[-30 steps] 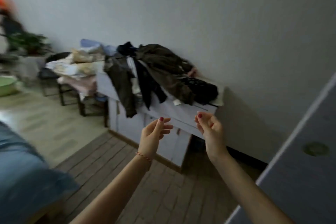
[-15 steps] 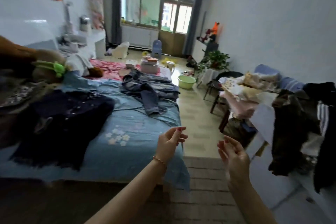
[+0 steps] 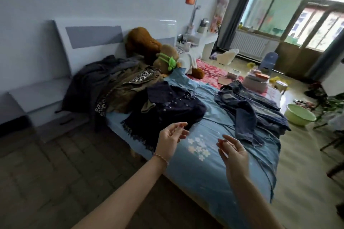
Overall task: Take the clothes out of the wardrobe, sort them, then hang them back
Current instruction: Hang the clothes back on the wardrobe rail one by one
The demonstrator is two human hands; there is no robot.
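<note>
Clothes lie sorted in heaps on a bed with a blue sheet (image 3: pixel 201 169). A dark navy beaded top (image 3: pixel 167 106) is spread near the bed's near corner. Behind it sits a heap of olive, patterned and grey garments (image 3: pixel 119 83). Blue denim pieces (image 3: pixel 249 108) lie on the right side. My left hand (image 3: pixel 171 139) hovers just in front of the navy top, fingers relaxed, holding nothing. My right hand (image 3: pixel 232 150) is raised over the sheet, palm inward, also empty. The wardrobe is out of view.
Brown plush toys (image 3: pixel 149 46) lean against the white headboard (image 3: pixel 96 37). Boxes (image 3: pixel 255 82) stand at the bed's far end. A green basin (image 3: pixel 299 115) and a blue child's chair (image 3: pixel 268 61) stand on the floor to the right, below the windows.
My view has swung left from the clothes-covered cabinet by the wall to the bed. Both hands stay raised and empty, now over the bed's near corner.
</note>
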